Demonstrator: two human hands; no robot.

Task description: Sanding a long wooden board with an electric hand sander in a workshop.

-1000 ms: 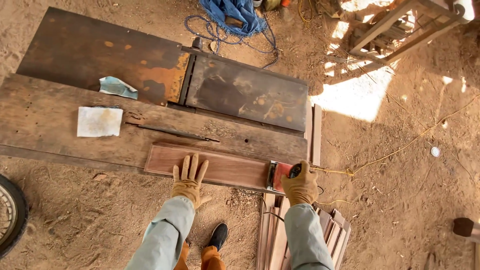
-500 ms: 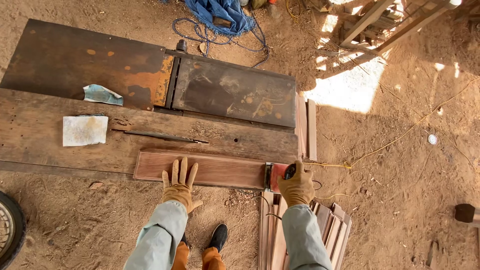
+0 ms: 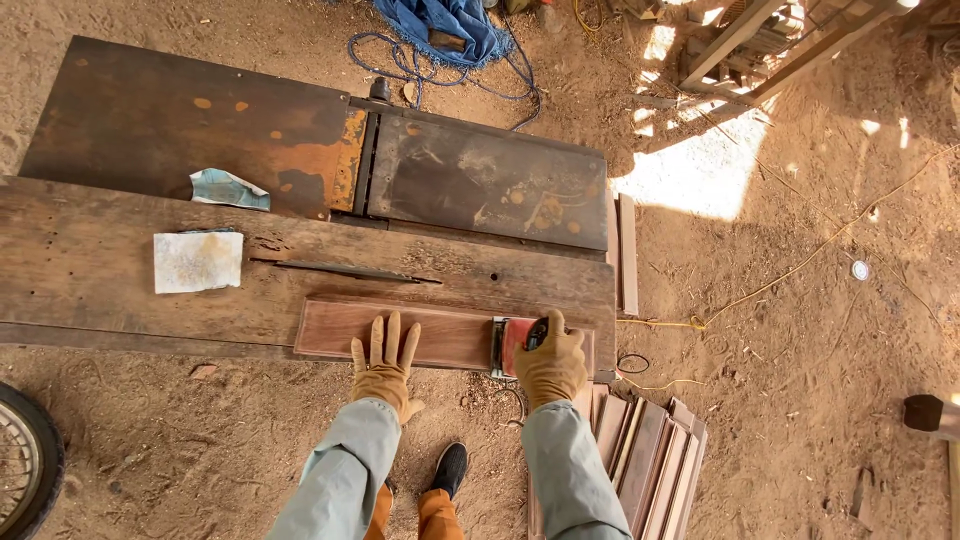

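Note:
A reddish wooden board (image 3: pixel 440 336) lies flat along the near edge of a rough plank workbench (image 3: pixel 110 300). My left hand (image 3: pixel 383 362), in a tan work glove, presses flat on the board with its fingers spread. My right hand (image 3: pixel 551 362), also gloved, grips a red power sander (image 3: pixel 512 343) that sits on the board's right part. A yellow cord (image 3: pixel 690 322) trails from the sander across the dirt to the right.
Two rusty metal plates (image 3: pixel 300 150) lie behind the bench. A sheet of sandpaper (image 3: pixel 197 261) and a crumpled blue-white scrap (image 3: pixel 230 188) rest on the left. Stacked wood slats (image 3: pixel 640 460) lie by my right leg, a tyre (image 3: pixel 25 470) at left, blue cloth and rope (image 3: pixel 445 35) beyond.
My right hand has slid the sander leftward from the board's right end onto its surface. My left hand stays pressed on the board.

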